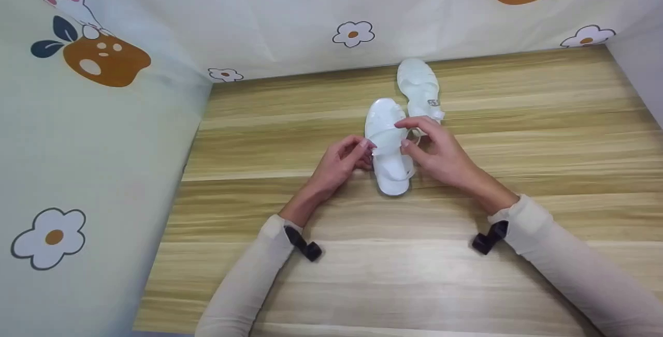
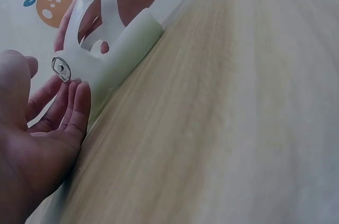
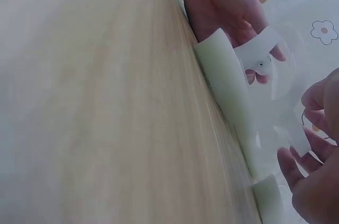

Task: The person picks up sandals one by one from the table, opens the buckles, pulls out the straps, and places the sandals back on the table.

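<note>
A light wooden desk carries two white sandals: the nearer sandal lies between both grips, the second sandal (buckle showing) just beyond the right grip.

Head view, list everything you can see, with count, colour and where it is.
Near sandal: 1, white, mid table, between both hands.
Far sandal: 1, white, just behind the near one, toward the curtain.
Buckle: 1, silver, on the near sandal's strap, by the left fingers.
Table: 1, light wood grain, fills the lower view.
Curtain: 1, pale with flower, rabbit and orange prints, behind and left of the table.
Wrist mounts: 2, black, one at each wrist.
Sleeves: 2, cream, on both forearms.
Left hand: 1, fingers at the near sandal's left side.
Right hand: 1, fingers curled at the strap on its right side.
</note>
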`<state>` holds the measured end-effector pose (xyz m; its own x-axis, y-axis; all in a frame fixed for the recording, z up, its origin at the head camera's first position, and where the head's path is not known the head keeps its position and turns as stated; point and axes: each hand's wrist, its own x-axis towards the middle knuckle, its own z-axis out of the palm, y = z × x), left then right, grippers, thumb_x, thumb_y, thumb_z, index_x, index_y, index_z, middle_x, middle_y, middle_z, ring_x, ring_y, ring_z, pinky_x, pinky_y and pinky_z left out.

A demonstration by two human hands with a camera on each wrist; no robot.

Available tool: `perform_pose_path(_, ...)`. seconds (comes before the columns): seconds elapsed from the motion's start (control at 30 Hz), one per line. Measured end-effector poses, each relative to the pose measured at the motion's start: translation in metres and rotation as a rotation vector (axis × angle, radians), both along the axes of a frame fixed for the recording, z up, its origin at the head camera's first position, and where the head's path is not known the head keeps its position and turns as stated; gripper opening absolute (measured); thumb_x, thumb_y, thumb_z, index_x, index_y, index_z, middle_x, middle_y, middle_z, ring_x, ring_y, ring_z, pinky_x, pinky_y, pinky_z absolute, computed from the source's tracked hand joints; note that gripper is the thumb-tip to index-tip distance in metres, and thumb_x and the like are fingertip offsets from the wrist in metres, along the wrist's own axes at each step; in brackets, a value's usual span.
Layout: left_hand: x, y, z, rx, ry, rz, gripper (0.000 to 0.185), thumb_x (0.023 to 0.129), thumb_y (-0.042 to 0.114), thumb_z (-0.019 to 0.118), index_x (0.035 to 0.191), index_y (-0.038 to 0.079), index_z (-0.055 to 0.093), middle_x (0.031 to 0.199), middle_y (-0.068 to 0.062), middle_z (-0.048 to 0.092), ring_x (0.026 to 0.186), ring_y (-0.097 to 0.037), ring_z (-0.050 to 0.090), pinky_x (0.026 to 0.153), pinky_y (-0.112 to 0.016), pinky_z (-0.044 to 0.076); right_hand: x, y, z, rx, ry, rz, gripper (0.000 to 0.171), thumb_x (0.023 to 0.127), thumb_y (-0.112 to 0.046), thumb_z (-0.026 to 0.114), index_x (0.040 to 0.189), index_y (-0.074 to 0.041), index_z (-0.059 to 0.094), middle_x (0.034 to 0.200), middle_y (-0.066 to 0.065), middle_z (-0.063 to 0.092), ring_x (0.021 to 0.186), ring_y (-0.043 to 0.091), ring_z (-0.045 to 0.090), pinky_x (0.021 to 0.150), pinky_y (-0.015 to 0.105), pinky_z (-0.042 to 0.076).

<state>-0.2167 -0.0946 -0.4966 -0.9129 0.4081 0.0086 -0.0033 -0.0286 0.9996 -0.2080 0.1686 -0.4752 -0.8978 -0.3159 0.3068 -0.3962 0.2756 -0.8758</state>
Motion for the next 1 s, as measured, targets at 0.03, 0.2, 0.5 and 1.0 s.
perform_pose_path(0.03,0.000,0.000,0.000,0.003,-0.003,0.004,0.026,0.114,0.020,0.056,0.119,-0.003,0.068,0.102,-0.005,0.071,0.090,-0.015,0.070,0.083,-0.032,0.064,0.001,0.002,-0.001,0.002,-0.006,-0.002,0.037,0.103,-0.006,0.071,0.140,-0.006,0.068,0.140,0.016,0.068,0.128,0.032,0.060,0.103,0.031,0.051)
perform_pose_path(0.2,0.000,0.000,0.000,0.016,-0.008,0.014,0.024,0.114,0.018,0.056,0.116,-0.003,0.068,0.100,-0.005,0.070,0.089,-0.016,0.070,0.082,-0.031,0.064,0.003,0.009,0.000,0.006,-0.032,-0.017,0.041,0.104,-0.006,0.070,0.144,-0.001,0.063,0.146,0.017,0.065,0.138,0.026,0.058,0.108,0.034,0.053)
perform_pose_path(0.5,0.003,0.002,-0.001,-0.068,0.009,-0.001,0.025,0.111,0.025,0.063,0.115,0.001,0.067,0.102,-0.008,0.070,0.090,-0.019,0.074,0.084,-0.040,0.067,0.005,0.014,0.000,0.016,-0.077,-0.078,0.038,0.106,-0.010,0.068,0.143,-0.004,0.063,0.138,0.014,0.068,0.120,0.024,0.065,0.096,0.021,0.056)
perform_pose_path(1.0,0.019,0.015,0.003,-0.161,0.010,0.198,0.046,0.103,0.034,0.077,0.129,0.001,0.058,0.118,-0.013,0.067,0.084,-0.022,0.078,0.077,-0.039,0.068,0.021,0.007,-0.005,0.025,-0.296,0.012,0.063,0.111,-0.021,0.061,0.165,-0.003,0.033,0.145,0.022,0.065,0.114,0.030,0.073,0.086,0.018,0.059)
